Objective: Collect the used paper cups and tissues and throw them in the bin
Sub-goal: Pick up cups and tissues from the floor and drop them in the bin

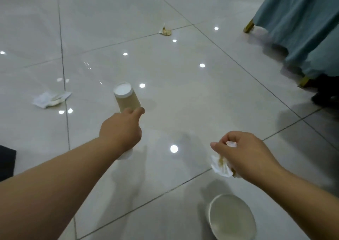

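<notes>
Both arms come in from the btm edge. Left grip, mid-frame, is wrapped round the wall of a brown paper cup, its white closed base aimed away toward the upper frame. A white bit pokes out under the wrist, prob. the rim end or a second cup nested in; can't tell which. Right grip, lower right, is bunched round a stained crumpled tissue, w/ the wad hanging out below the fingers. Cup in one, tissue in the other: prob. so each keeps room to add more w/o dropping anything. Just under the right arm, at the btm edge, a round white bowl or cup sits mouth-up on the tiled floor. Lying loose are a flattened tissue at mid-left & a small stained scrap at upper centre, well apart. Blue cloth drapes over gold legs at upper right. No bin in view, so nothing looks binned yet; this reads as the pickup stage.
</notes>
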Demonstrator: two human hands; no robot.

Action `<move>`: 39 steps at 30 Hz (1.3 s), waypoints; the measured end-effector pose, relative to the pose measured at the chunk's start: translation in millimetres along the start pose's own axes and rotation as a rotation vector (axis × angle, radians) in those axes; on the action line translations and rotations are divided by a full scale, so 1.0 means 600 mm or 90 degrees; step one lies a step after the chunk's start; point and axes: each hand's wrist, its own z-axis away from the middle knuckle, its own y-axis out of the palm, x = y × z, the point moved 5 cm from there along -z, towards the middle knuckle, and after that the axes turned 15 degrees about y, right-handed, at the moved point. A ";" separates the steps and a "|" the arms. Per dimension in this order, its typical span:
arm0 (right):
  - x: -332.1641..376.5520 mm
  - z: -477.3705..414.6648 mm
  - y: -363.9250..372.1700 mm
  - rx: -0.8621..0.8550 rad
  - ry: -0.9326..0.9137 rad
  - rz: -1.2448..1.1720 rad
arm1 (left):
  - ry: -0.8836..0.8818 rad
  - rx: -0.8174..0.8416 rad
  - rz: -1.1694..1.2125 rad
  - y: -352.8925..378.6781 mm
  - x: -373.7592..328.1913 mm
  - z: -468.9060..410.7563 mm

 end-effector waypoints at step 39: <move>-0.045 0.001 0.026 0.042 0.000 0.076 | 0.117 -0.083 0.254 0.015 -0.033 -0.019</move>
